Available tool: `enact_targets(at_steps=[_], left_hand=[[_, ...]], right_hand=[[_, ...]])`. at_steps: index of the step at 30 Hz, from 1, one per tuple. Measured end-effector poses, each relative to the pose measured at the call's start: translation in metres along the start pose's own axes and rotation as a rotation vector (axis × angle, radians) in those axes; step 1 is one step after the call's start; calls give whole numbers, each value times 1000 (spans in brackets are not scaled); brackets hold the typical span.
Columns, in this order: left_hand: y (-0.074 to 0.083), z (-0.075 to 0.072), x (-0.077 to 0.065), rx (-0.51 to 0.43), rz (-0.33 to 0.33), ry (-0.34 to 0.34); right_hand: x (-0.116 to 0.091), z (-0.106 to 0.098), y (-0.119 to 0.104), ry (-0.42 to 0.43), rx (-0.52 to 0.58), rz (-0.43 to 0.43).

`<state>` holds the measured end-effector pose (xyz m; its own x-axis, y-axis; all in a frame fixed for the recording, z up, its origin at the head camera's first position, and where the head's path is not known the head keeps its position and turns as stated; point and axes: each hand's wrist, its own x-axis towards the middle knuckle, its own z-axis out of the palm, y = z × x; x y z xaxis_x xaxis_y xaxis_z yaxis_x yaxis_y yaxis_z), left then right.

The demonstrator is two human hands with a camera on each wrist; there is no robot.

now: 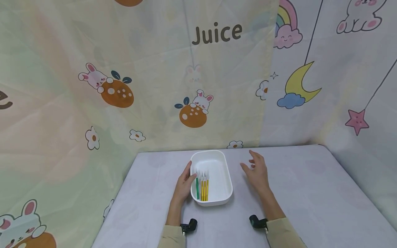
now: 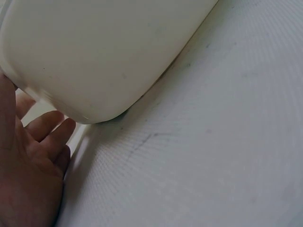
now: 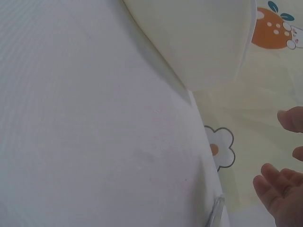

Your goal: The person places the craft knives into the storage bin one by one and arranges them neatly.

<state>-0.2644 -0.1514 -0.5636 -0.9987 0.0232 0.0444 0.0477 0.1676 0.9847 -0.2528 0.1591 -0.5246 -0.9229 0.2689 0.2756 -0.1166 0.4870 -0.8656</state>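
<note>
A white rectangular tray [image 1: 219, 182] with rounded corners sits on the table in the head view. Along its left side lie several thin sticks [image 1: 203, 189], green, greyish and yellow, with pale upper ends. My left hand [image 1: 183, 184] grips the tray's left edge, thumb over the rim and fingers against the outside. The left wrist view has the tray wall [image 2: 104, 56] close up, with fingers [image 2: 57, 137] behind its far corner. To the right of the tray, my right hand [image 1: 258, 174] hovers apart from it, holding nothing, fingers loosely bent and thumb spread.
The pale tablecloth [image 1: 294, 193] spreads around the tray. A printed curtain [image 1: 161, 113] hangs directly behind the table's back edge, and another [image 1: 328, 113] lines the right. Dark wrist cameras [image 1: 258, 222] are worn on both wrists.
</note>
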Motion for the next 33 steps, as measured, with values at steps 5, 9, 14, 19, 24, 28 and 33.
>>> enact_targets(at_steps=[5,9,14,19,24,28,33], left_hand=[[1,0,0,2,-15,2],[0,0,-1,-7,-2,-4],[0,0,-1,-17,4,-7],[1,0,-1,-21,12,-13],[2,0,-1,-21,8,-13],[1,1,-1,-21,4,-7],[1,1,-1,-20,4,-4]], right_hand=[[0,-2,3,-12,-2,19],[1,-3,6,-19,4,18],[1,-5,8,-28,5,21],[2,-8,9,-25,5,18],[3,-10,12,-22,-6,18],[4,-12,14,-32,-25,19],[4,-14,16,-46,-38,29]])
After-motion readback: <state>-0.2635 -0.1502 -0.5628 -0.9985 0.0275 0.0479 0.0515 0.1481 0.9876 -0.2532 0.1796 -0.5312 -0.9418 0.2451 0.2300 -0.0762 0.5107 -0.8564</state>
